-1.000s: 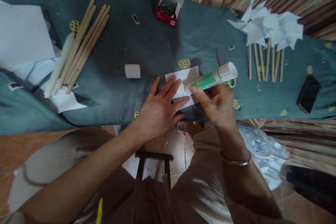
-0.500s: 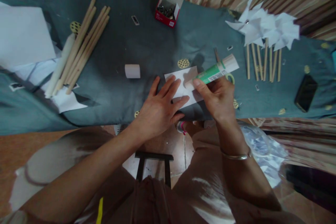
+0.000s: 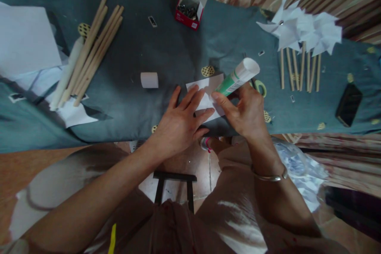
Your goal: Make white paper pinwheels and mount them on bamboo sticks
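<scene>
My left hand (image 3: pixel 184 121) lies with spread fingers on a small white sheet of paper (image 3: pixel 212 83), pressing it to the table. A green and white glue stick (image 3: pixel 235 79) is gripped in my right hand (image 3: pixel 244 107), tilted with its lower end over the paper's right part. My fingers hide that end, so contact with the sheet cannot be made out. To the left on the cloth lies a white cylindrical cap (image 3: pixel 149 80). Scissors with a pale green handle (image 3: pixel 260 88) rest just beyond my right hand, partly covered by it.
Wooden sticks (image 3: pixel 95 51) and white paper (image 3: pixel 26 39) lie at the left. An open red box (image 3: pixel 187 16) of small metal pieces stands at the back. White paper pinwheels (image 3: pixel 306 27) on sticks and a black phone (image 3: pixel 349 105) are at the right.
The glue stick has become more upright, its upper end swinging left, and its lower end has moved down the paper. My left hand has stayed in place.
</scene>
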`<control>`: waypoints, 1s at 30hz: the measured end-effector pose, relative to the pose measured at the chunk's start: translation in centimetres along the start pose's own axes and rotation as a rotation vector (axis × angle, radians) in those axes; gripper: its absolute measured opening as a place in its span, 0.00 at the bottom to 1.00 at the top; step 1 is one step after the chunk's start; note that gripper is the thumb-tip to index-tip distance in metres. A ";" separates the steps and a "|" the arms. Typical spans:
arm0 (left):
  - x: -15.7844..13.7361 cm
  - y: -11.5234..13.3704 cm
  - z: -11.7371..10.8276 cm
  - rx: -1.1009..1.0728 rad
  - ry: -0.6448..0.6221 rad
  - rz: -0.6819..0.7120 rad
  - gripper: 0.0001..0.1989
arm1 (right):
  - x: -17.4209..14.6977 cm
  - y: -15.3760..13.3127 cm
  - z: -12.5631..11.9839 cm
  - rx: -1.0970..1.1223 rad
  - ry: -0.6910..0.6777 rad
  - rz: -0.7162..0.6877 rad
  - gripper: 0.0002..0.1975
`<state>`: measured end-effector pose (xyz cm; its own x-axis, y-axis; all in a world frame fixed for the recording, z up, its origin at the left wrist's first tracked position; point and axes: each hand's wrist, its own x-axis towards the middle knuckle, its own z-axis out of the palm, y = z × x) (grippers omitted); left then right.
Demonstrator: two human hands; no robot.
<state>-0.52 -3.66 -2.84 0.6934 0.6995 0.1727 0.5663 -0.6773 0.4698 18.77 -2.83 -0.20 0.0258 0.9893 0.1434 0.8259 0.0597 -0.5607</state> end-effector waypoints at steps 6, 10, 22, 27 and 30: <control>0.0 0.0 0.0 0.004 -0.005 0.003 0.22 | 0.0 -0.1 -0.5 0.020 -0.010 0.005 0.18; 0.0 0.0 0.0 -0.004 -0.003 -0.001 0.23 | -0.3 -0.1 -0.6 0.007 -0.005 -0.002 0.19; 0.0 0.0 0.0 0.013 0.002 0.003 0.23 | -1.0 0.6 -0.2 -0.021 -0.019 -0.030 0.19; -0.1 0.0 0.1 0.005 -0.001 0.001 0.24 | -1.1 0.6 -0.1 -0.014 -0.034 -0.072 0.18; -0.1 0.0 0.2 0.002 -0.004 -0.004 0.25 | -1.1 0.5 0.0 -0.012 -0.020 -0.104 0.19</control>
<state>-0.49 -3.77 -3.00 0.6927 0.7016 0.1671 0.5701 -0.6745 0.4691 19.18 -3.86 -0.62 -0.0714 0.9804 0.1838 0.8300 0.1606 -0.5341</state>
